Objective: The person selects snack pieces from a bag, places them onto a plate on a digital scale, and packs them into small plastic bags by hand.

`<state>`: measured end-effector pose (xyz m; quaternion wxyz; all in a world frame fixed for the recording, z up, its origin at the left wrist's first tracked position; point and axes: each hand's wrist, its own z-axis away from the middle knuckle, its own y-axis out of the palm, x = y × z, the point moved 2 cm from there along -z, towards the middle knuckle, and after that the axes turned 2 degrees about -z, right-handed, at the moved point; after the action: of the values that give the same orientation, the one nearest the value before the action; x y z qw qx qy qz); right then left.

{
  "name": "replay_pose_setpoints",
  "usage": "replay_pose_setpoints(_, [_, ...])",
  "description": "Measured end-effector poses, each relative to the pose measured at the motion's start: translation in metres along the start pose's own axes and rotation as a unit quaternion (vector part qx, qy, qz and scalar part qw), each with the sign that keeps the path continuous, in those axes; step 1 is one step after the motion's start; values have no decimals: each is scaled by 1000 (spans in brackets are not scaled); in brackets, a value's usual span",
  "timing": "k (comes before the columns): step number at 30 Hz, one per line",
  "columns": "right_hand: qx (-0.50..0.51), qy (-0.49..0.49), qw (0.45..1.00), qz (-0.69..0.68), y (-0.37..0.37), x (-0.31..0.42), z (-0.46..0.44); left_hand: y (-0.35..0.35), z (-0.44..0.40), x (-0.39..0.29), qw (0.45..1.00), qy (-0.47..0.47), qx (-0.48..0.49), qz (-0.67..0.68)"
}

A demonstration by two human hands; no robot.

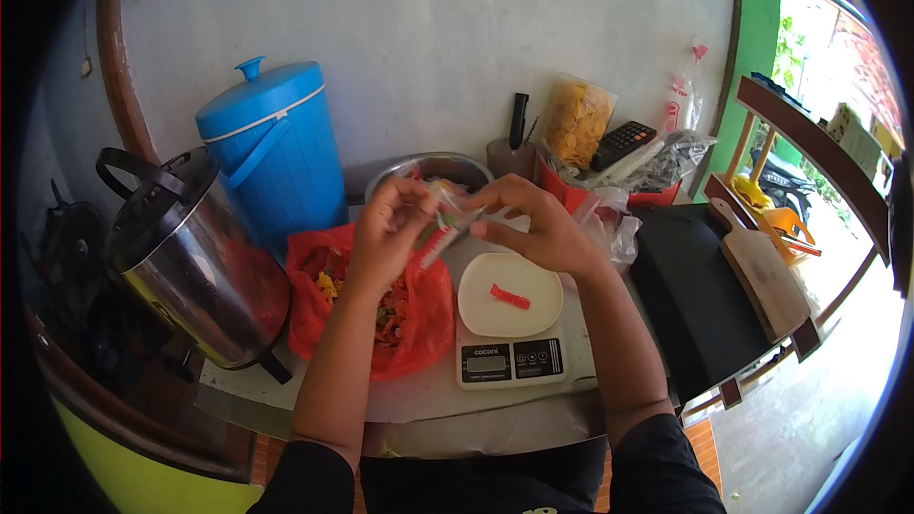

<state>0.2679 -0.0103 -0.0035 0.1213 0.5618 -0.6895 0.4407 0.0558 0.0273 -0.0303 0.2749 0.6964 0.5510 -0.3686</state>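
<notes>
One small plastic packet (446, 216) is at the frame's centre; the left hand (392, 228) and the right hand (541, 227) both pinch it. Below is one scale (509, 383), carrying one red piece (509, 297). The left forearm (335, 376) partly hides one red bag (433, 316). Two large containers, one blue container (281, 148) and one steel container (214, 271), stand at left.

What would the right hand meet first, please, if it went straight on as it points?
The packet just ahead, then probably the left hand, though depth is unclear.
</notes>
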Motion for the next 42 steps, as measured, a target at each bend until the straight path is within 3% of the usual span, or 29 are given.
replay_pose_setpoints(1, [10, 42, 998, -38, -2, 1, 1, -3, -1, -1, 1000, 5, -25, 4])
replay_pose_setpoints(4, [145, 103, 976, 126, 1, -27, 5, -17, -7, -5, 996, 19, -85, 24])
replay_pose_setpoints(7, [320, 170, 901, 239, 24, -47, 11, -22, -8, -8, 995, 31, -94, 13])
replay_pose_setpoints(10, [348, 119, 910, 192, 40, -84, 15, -18, -5, -13, 997, 17, -79, 0])
replay_pose_setpoints(13, [393, 168, 883, 194, 40, -91, 11, -12, -3, -16, 998, 9, -64, -7])
replay_pose_setpoints(16, [240, 115, 957, 119, 8, -71, 1, -9, -3, -16, 999, 16, -39, 0])
replay_pose_setpoints(18, [50, -2, 997, 66, -11, -39, -2, -8, -3, -15, 999, 14, -27, 11])
replay_pose_setpoints(22, [-215, -46, 955, -197, -13, -12, -3, -2, -2, -14, 1000, 11, -14, -16])
replay_pose_setpoints(25, [-274, -93, 939, -184, -4, 1, 0, 4, -1, -15, 999, 20, 9, 40])
replay_pose_setpoints(31, [-255, -118, 948, -150, 13, -4, -3, 9, 2, -18, 999, -18, 7, 41])
replay_pose_setpoints(40, [-194, -89, 955, -207, 31, -4, -2, 10, 2, -17, 997, -42, 17, 65])
replay_pose_setpoints(42, [-188, -151, 971, -11, 25, 5, -1, 9, 2, -16, 998, -30, 11, 62])
